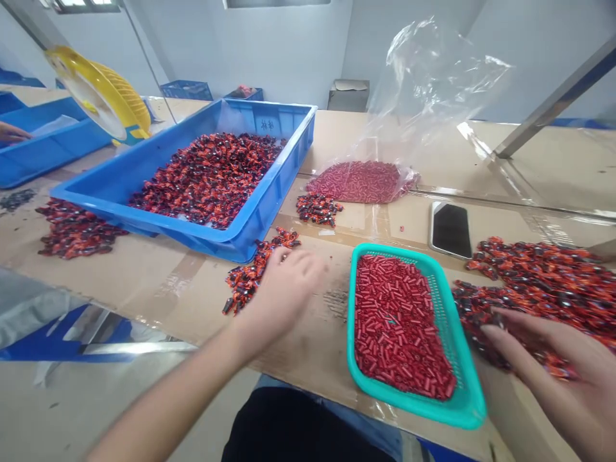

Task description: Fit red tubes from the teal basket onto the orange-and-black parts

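Note:
My left hand [291, 289], slightly blurred, is closed with its fingers curled; what they hold, if anything, is hidden. It is over the right edge of a small heap of black-and-orange parts [240, 285]. On the right, my right hand [553, 359] reaches into a larger heap of the same parts [558, 282], thumb and forefinger pinched on a small dark part [495, 319]. Between my hands a green plastic basket [474, 410] holds many short dark-red tubes [399, 327].
A blue crate [274, 205] holds many more black-and-orange parts. Behind the basket lie a clear bag [366, 179] of red tubes and a phone [451, 228]. A yellow fan [103, 93] stands left. At far left, another person's hand [12, 133] is at a blue bin [58, 144].

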`<state>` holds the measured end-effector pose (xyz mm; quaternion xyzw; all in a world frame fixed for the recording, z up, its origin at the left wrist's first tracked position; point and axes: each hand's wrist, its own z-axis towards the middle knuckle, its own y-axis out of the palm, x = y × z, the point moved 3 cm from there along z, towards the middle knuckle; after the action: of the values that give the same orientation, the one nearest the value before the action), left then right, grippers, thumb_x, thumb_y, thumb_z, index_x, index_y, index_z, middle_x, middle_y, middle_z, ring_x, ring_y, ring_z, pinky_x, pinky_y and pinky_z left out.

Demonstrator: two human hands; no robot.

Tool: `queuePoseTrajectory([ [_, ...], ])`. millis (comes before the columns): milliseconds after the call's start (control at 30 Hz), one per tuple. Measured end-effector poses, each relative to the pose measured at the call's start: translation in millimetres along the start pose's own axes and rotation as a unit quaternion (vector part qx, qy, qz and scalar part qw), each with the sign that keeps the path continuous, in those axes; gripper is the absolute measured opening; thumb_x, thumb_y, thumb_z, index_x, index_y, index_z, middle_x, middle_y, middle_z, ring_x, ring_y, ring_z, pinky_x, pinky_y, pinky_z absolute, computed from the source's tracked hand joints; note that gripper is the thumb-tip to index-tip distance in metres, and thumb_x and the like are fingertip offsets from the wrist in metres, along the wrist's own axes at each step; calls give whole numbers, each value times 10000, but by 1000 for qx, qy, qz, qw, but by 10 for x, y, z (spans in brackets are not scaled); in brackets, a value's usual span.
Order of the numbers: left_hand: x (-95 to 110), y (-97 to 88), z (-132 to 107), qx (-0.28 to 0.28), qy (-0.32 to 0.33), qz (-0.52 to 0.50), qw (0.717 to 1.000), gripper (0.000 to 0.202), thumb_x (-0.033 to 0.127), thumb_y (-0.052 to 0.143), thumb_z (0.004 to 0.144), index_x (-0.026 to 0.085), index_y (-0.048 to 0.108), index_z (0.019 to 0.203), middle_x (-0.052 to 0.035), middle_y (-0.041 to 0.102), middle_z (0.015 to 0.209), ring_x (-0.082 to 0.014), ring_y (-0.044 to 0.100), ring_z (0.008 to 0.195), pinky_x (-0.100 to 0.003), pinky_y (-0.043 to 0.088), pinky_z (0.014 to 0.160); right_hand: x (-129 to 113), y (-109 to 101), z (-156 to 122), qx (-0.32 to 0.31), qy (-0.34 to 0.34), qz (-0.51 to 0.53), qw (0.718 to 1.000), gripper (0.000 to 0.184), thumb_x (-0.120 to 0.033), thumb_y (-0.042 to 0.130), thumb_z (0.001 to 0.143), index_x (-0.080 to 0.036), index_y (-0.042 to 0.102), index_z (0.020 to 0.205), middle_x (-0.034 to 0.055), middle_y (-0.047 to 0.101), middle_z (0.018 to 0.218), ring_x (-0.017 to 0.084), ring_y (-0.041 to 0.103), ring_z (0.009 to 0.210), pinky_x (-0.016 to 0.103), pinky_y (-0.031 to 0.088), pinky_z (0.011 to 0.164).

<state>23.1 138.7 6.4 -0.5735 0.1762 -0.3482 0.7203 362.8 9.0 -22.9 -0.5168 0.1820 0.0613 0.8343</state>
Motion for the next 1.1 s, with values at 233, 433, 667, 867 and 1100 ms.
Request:
queuePoseTrajectory([
  [233, -516, 183, 255, -45, 10, 32, 998, 274, 23, 439, 893, 199, 642, 839, -110, 743, 789, -302, 700, 834, -455, 445, 873, 114, -6, 290, 69, -54, -126, 988, 666, -706, 386, 1022, -131, 712, 1100, 230, 732, 966, 390, 673, 920, 561, 504, 826],
  [433, -535, 254, 333, -29, 25, 15, 999, 165, 187, 489, 923, 189, 646, 874, -114, 709, 826, -327, 693, 805, -470, 502, 832, -828, 258, 67, -84, -220, -47, 971, 211, -319, 543, 1074, -224, 702, 1175, 59, 755, 1059, 227, 653, 1004, 360, 518, 859],
  [667, -259, 20, 114, 95, 27, -147, 984, 161, 298, 541, 1012, 243, 691, 1035, -55, 647, 1002, -227, 707, 904, -317, 569, 793, -1110, 490, 139, -156, -237, -85, 955, 102, -113, 734, 915, -186, 691, 859, 40, 695, 828, 240, 594, 834, 373, 434, 747],
  [867, 58, -64, -114, 134, 12, -318, 939, 151, 420, 672, 974, 308, 753, 1034, -3, 786, 980, -195, 770, 851, -221, 633, 688, -1131, 467, 149, -176, -230, -124, 949, 100, -144, 684, 951, -174, 653, 861, 56, 674, 881, 241, 568, 846, 374, 429, 750],
  [1100, 379, 119, -296, 128, -54, -447, 884, 112, 305, 725, 959, 313, 701, 1069, 9, 823, 956, -206, 814, 870, -251, 693, 752, -1143, 477, 152, -190, -234, -109, 947, 94, -111, 659, 953, -194, 655, 910, 53, 678, 907, 252, 570, 879, 382, 450, 766],
])
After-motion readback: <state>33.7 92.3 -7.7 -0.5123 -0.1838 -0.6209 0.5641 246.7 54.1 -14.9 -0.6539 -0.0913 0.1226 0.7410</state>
